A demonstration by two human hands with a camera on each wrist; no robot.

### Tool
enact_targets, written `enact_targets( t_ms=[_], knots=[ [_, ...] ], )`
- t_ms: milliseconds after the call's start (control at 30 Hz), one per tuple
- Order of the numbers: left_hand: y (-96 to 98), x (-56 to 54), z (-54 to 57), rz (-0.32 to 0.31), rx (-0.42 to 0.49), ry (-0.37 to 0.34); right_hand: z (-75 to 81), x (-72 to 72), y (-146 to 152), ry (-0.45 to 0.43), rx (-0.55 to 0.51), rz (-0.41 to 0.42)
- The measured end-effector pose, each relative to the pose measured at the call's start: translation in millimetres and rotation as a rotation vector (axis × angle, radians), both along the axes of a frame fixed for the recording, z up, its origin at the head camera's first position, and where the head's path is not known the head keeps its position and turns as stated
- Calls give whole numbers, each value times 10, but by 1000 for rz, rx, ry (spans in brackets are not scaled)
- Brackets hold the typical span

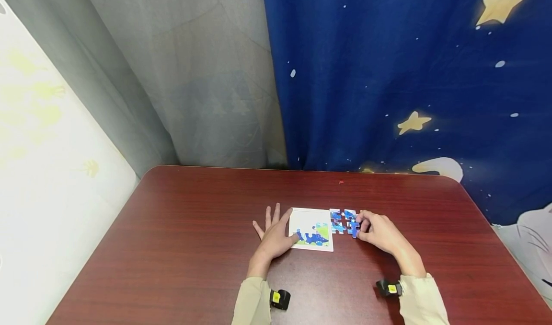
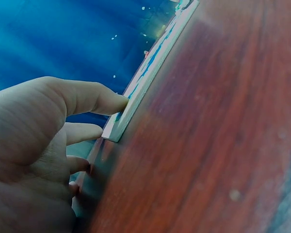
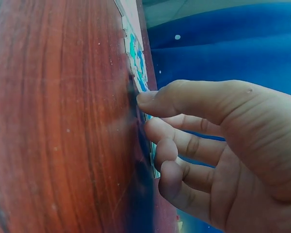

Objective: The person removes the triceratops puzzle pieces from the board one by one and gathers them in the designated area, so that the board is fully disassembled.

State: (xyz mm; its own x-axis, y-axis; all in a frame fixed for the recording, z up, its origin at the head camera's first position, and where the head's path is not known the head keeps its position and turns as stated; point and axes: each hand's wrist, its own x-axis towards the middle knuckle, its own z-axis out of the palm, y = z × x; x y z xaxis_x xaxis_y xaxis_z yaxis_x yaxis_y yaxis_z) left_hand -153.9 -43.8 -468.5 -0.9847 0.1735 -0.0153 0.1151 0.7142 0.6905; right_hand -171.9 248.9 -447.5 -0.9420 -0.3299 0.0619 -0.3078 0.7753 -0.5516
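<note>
head view: blue puzzle piece [image 1: 353,228] lies lengthwise front-to-back.

The table [image 1: 194,248] has the look of reddish-brown wood, with dark streaks of grain; its surface seems smooth and a little glossy, since a soft pale shine lies on it; the puzzle board [image 1: 310,215] is white, flat and smooth, of cardboard or thin wood, I cannot tell which. The puzzle pieces [image 1: 338,228] look made of thin board with a printed face; the blue curtain [image 1: 366,75] and the grey curtain [image 1: 207,75] are of matt, folded cloth; the cream sleeves [image 1: 252,303] are also matt cloth, and the black wrist devices [image 1: 282,300] look like plastic.
</note>
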Motion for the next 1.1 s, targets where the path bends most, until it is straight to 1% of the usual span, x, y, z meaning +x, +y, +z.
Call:
enact_targets(
  t_ms=[433,733,900,1100],
  knots=[
    [-8,-1,-13,2,-3,-6,-34,-16,-7,-17,5,20],
    [-7,-6,-18,3,-7,-6,-37,-24,-22,-26,0,1],
    [2,-6,-17,-3,-8,-9,-28,-10,-18,-33,-16,-12],
    [0,-9,-6,-2,-10,-2,22,2,-68,-18,-44,4]
  ],
)
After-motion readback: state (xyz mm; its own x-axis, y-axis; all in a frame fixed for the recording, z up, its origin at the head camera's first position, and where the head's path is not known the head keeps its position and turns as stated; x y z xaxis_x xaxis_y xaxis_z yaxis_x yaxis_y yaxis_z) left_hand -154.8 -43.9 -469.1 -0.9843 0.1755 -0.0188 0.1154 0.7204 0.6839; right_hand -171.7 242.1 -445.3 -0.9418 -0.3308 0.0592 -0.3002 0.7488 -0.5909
